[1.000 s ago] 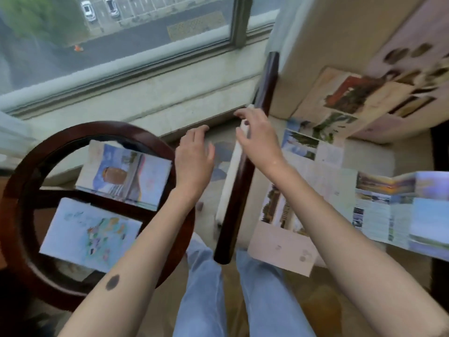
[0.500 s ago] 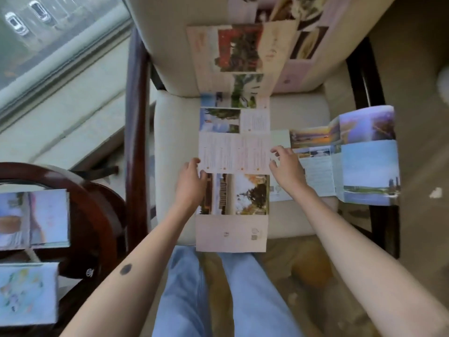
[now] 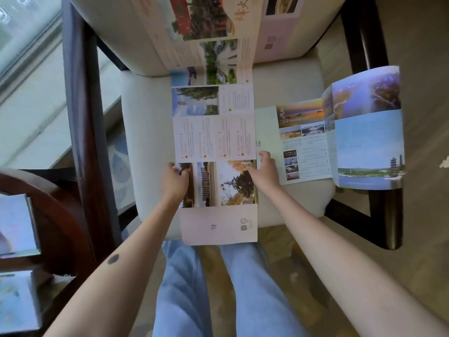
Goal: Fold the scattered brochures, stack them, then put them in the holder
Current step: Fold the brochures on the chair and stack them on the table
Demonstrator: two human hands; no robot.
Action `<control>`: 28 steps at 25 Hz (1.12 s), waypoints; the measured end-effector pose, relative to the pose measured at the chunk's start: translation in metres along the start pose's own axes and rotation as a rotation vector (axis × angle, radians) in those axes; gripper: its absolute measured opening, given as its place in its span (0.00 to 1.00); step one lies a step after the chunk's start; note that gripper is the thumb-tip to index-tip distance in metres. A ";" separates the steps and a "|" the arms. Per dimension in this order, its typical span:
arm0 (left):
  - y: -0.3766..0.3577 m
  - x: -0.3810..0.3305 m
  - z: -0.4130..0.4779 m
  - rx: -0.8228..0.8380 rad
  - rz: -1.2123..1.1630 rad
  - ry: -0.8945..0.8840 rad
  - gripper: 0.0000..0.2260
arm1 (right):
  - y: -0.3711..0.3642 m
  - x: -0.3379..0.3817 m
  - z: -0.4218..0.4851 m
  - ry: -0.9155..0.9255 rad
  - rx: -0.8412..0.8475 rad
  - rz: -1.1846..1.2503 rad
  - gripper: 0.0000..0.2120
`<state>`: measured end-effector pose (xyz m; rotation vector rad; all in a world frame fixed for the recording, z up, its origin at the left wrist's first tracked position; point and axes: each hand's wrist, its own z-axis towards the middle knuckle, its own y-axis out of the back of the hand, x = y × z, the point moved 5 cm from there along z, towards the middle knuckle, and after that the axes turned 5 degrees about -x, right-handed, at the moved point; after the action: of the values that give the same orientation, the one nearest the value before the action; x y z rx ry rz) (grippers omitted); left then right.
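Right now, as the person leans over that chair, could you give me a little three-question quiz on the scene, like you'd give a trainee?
1. True or false: the long brochure on the chair seat is already folded shut.
2. Where does the blue brochure lie? A: on the floor. B: on the chair seat, right of the long brochure. C: in the person's lap.
3. Fill in: the left hand and right hand hold the long brochure by its two ___ edges.

Key: 1 false, it lies unfolded; 2 B; 3 side.
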<state>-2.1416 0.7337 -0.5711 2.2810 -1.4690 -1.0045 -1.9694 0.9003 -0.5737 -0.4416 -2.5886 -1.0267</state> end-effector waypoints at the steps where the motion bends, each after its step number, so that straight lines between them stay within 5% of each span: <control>1: -0.001 0.001 0.001 -0.005 -0.012 0.026 0.23 | -0.001 0.002 0.000 -0.046 0.011 0.079 0.24; 7: 0.013 0.002 0.002 -0.080 -0.083 0.097 0.22 | 0.009 0.002 -0.001 -0.230 0.042 0.350 0.24; 17: 0.089 -0.071 -0.030 -0.102 -0.411 -0.133 0.02 | 0.091 0.062 -0.027 -0.038 -0.084 0.695 0.21; 23: 0.134 -0.123 -0.074 0.240 -0.528 -0.281 0.15 | 0.128 0.110 -0.041 0.047 -0.174 0.661 0.15; 28: 0.171 -0.135 -0.108 0.317 -0.187 -0.668 0.27 | 0.132 0.124 -0.043 0.060 -0.143 0.613 0.12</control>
<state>-2.2248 0.7558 -0.3439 2.4589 -1.7750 -1.8409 -2.0208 0.9822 -0.4143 -1.1296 -2.1076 -0.9709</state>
